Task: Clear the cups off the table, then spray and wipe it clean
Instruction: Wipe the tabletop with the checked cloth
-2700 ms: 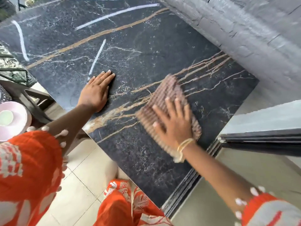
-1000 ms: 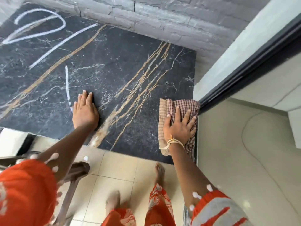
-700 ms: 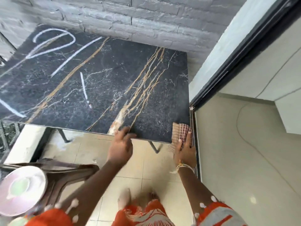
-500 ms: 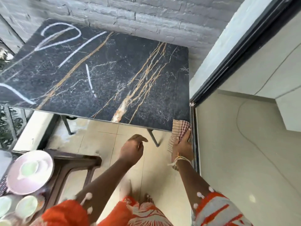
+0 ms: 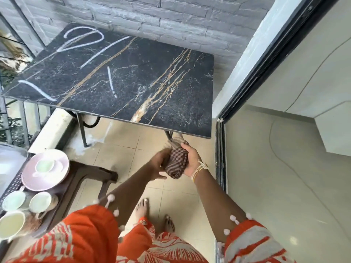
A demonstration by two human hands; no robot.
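Observation:
The black marble table point(image 5: 133, 78) with gold and white veins stands against the grey brick wall, and nothing lies on it. In front of its near right corner I hold a bunched brown checked cloth point(image 5: 176, 164) between both hands. My right hand point(image 5: 191, 160) grips it from the right. From the left, my left hand point(image 5: 158, 165) presses against it. Several pale green cups point(image 5: 40, 202) and a pink plate point(image 5: 45, 169) with a cup point(image 5: 45, 166) on it sit on a dark chair at the lower left.
The dark brown chair point(image 5: 91, 175) stands to my left on the beige tile floor. A sliding door track point(image 5: 220, 149) runs along the right, with a room floor beyond it. A railing and a low ledge point(image 5: 51, 128) close off the left side.
The cloth has come off the table's right edge and is now bunched between both hands below the table. My left hand left the tabletop and joined the right. The view pulled back.

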